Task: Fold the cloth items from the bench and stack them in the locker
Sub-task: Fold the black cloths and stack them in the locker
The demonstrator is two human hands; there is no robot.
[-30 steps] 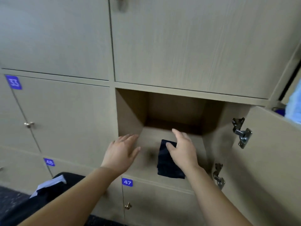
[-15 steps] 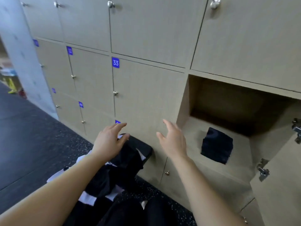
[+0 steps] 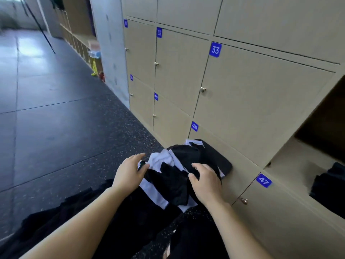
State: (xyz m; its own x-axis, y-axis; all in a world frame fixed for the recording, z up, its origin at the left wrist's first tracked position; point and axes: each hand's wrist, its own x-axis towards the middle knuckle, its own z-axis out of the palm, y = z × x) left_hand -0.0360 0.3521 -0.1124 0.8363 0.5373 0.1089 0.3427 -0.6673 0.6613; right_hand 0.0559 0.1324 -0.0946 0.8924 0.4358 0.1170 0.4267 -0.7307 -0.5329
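One dark folded cloth [image 3: 329,186] already lies in the open locker [image 3: 291,161] on the right, so one piece looks done. A messy pile of black and white clothes [image 3: 168,178] sits on the black bench [image 3: 222,161], not yet folded, so most of the job seems left. The left hand [image 3: 128,174] is open with loose fingers, and its thumb is at the white edge of the pile. The right hand [image 3: 205,182] has bent fingers down on the dark cloth, but I cannot tell if it grips. The bench end is right up against the shut locker doors [image 3: 261,101], so there is little room that way. The floor [image 3: 65,128] on the left is wide. The locker has room beside and above the folded cloth.
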